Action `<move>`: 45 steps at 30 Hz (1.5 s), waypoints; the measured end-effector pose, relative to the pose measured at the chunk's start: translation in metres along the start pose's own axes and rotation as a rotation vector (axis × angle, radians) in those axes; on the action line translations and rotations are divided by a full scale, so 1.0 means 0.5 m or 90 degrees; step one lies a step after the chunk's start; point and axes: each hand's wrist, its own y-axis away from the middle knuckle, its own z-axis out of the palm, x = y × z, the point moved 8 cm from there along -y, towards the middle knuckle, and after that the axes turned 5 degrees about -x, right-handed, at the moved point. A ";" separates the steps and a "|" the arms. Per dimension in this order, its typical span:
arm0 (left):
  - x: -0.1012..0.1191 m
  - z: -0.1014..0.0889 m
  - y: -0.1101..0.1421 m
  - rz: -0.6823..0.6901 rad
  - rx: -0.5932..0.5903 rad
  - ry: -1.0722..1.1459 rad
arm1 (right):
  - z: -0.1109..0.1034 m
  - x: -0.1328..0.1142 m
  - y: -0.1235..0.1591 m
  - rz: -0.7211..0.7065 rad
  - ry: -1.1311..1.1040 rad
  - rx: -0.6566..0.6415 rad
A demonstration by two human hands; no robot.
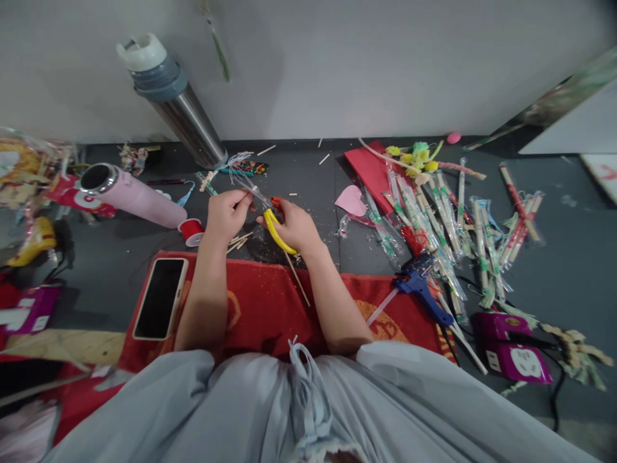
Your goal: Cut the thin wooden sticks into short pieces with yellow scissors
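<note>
My right hand (295, 225) grips yellow-handled scissors (276, 233) over the dark table, blades pointing up and left. My left hand (227, 212) is closed in a pinch on a thin wooden stick (245, 188) that meets the scissor blades. Another long stick (297, 280) slants down from under my right hand onto the red cloth (260, 302). Short stick offcuts (238, 243) lie below my left hand.
A phone (160, 297) lies on the red cloth at left. A pink bottle (128, 193), a steel flask (178, 103) and a red thread spool (193, 231) stand left of my hands. Wrapped chopsticks (434, 218), a blue glue gun (420, 288) and a power strip (511, 347) lie right.
</note>
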 end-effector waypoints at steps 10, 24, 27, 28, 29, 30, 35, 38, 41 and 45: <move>0.011 -0.002 0.004 0.051 0.036 -0.019 | -0.007 -0.001 0.004 0.020 0.004 -0.048; 0.026 -0.006 0.009 0.074 0.045 -0.017 | 0.000 -0.015 0.003 -0.026 0.007 -0.047; 0.016 -0.005 0.005 0.049 0.025 0.005 | 0.003 -0.012 0.001 -0.006 0.018 -0.050; 0.009 -0.007 0.004 0.032 0.022 0.019 | 0.002 -0.007 0.001 0.009 0.023 -0.050; -0.001 -0.008 0.003 0.012 0.020 0.031 | 0.000 -0.003 0.001 0.023 0.026 -0.050; -0.012 -0.008 0.001 -0.013 0.015 0.036 | -0.002 0.001 0.000 0.035 0.028 -0.049; -0.064 0.017 0.003 -0.179 -0.106 -0.091 | -0.003 0.011 -0.003 0.064 0.035 -0.060; -0.082 0.028 0.008 -0.260 -0.193 -0.284 | 0.002 0.008 -0.003 0.063 0.040 -0.070; -0.094 0.031 0.010 -0.312 -0.243 -0.402 | 0.006 0.004 -0.003 0.063 0.048 -0.079; -0.098 0.028 0.009 -0.328 -0.241 -0.428 | 0.007 0.002 -0.004 0.058 0.055 -0.080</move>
